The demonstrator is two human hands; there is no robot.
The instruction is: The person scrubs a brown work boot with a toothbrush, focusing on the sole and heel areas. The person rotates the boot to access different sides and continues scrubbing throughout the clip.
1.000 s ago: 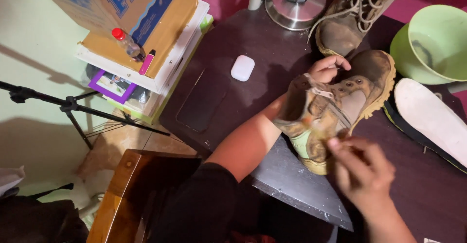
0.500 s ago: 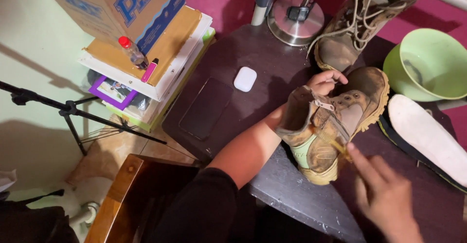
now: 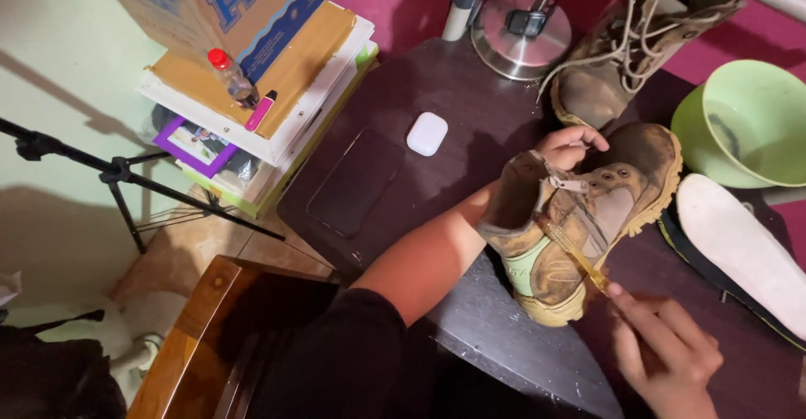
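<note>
A muddy tan boot (image 3: 625,180) lies on its side on the dark table (image 3: 470,133), with its opening towards me. My left hand (image 3: 569,145) grips the boot's upper edge near the tongue, and its forearm runs across the table's edge. My right hand (image 3: 667,348) is at the lower right, just off the boot's sole. It pinches the near end of a thin yellow stick (image 3: 575,254), which slants up across the boot's side. I cannot tell what kind of tool the stick is.
A second laced boot (image 3: 617,58) stands behind. A green bowl (image 3: 743,121) and a white insole (image 3: 739,247) are at the right. A lamp base (image 3: 520,37), a white earbud case (image 3: 426,133) and a phone (image 3: 354,182) sit on the table. Stacked books (image 3: 277,91) and a tripod (image 3: 126,175) are at the left.
My right hand has slid down and to the right, away from the boot's opening, drawing the yellow stick with it. My left hand keeps its hold on the boot.
</note>
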